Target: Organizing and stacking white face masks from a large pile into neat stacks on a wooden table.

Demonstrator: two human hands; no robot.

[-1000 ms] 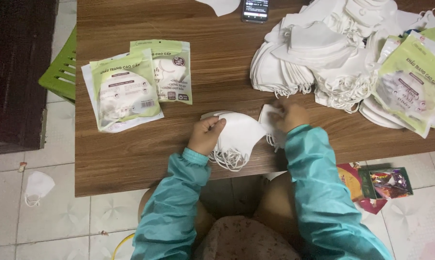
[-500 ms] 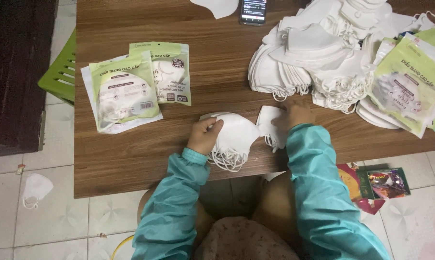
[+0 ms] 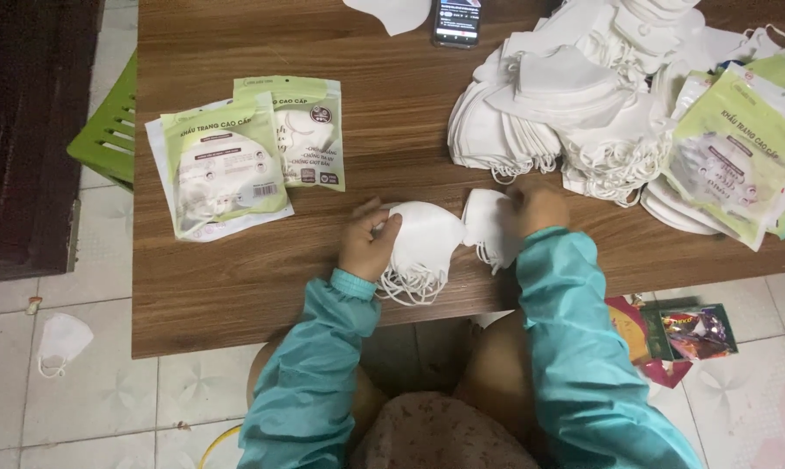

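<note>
Soft, even indoor light falls from above on a wooden table (image 3: 262, 260), leaving only faint shadows. The heap of white masks (image 3: 583, 95) at top right looks slightly washed out. Fine detail is soft and grainy throughout. The left edge is dark.
</note>
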